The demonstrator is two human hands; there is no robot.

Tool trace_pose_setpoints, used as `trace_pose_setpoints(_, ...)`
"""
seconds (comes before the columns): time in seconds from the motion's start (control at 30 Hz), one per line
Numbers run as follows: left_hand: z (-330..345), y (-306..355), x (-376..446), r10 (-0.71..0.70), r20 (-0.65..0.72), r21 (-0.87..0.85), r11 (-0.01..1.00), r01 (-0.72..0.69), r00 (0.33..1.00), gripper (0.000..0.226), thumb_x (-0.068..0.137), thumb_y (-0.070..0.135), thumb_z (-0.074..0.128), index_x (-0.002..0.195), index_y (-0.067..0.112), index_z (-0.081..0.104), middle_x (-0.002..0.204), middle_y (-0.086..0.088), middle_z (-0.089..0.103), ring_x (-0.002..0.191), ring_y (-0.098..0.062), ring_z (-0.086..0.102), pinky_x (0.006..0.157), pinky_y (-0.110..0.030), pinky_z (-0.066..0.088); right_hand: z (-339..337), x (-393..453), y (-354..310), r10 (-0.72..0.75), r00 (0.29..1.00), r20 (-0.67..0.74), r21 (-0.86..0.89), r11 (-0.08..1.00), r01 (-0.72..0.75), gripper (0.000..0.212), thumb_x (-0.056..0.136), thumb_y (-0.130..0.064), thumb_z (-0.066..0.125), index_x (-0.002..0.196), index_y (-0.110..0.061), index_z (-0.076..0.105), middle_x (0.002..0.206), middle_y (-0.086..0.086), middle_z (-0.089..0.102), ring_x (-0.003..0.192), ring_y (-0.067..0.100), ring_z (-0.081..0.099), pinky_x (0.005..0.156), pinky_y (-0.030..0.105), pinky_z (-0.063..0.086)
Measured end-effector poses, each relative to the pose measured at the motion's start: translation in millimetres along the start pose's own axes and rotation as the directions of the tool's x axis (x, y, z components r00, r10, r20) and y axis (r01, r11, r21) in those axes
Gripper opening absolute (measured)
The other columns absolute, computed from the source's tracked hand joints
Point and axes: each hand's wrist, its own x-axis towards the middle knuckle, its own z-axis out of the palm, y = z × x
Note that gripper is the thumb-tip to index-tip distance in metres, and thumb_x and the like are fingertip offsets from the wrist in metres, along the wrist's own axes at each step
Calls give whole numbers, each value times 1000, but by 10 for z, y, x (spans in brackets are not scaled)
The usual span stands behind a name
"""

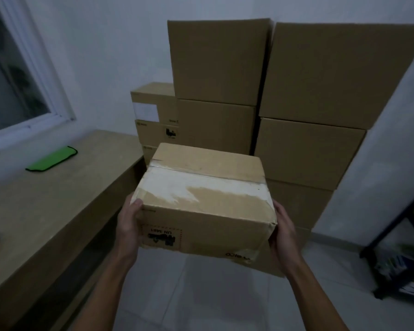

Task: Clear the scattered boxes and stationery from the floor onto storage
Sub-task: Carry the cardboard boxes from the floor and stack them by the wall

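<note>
Both hands carry taped box in mid-air, above floor, in front of stacked boxes. Left hand grips near left corner; right hand presses crushed right corner. Risk, judged: side-squeeze grip only, dented corner may buckle, box slips. Desk edge close at left, possible knock.

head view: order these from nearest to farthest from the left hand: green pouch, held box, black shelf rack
1. The held box: gripped by the left hand at its left side.
2. The green pouch: on the wooden counter, up and left.
3. The black shelf rack: far right edge.
</note>
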Motion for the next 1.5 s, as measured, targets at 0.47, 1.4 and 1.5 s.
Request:
trace_pose_setpoints(0.47,-1168,203,2322,194,-73,-140,969,-202,978,58,80,53,59,121,12,60,100,-5,71,94,-32,65,71,-31,55,2054,1690,395,-173,970,169,-139,971,197,71,81,-74,62,136,-29,61,141,-2,56,134,21,52,110,61,40)
trace_pose_setpoints(1.4,-1380,1727,7012,313,193,-128,948,-292,930,66,79,62,51,128,19,63,126,-10,67,114,-26,63,87,-44,51,4950,4532,-354,-512,856,68,-400,772,494,44,99,-19,57,143,-16,49,128,-6,62,115,9,62,95,36,57)
trace_pose_setpoints(1.5,-1142,1727,7299,163,252,-22,986,-163,954,63,79,68,47,122,26,66,120,-9,69,110,-29,65,86,-55,55,4943,4758,-337,-534,845,-1,-589,684,431,39,98,-12,61,135,-18,54,125,-4,58,112,10,59,97,34,55)
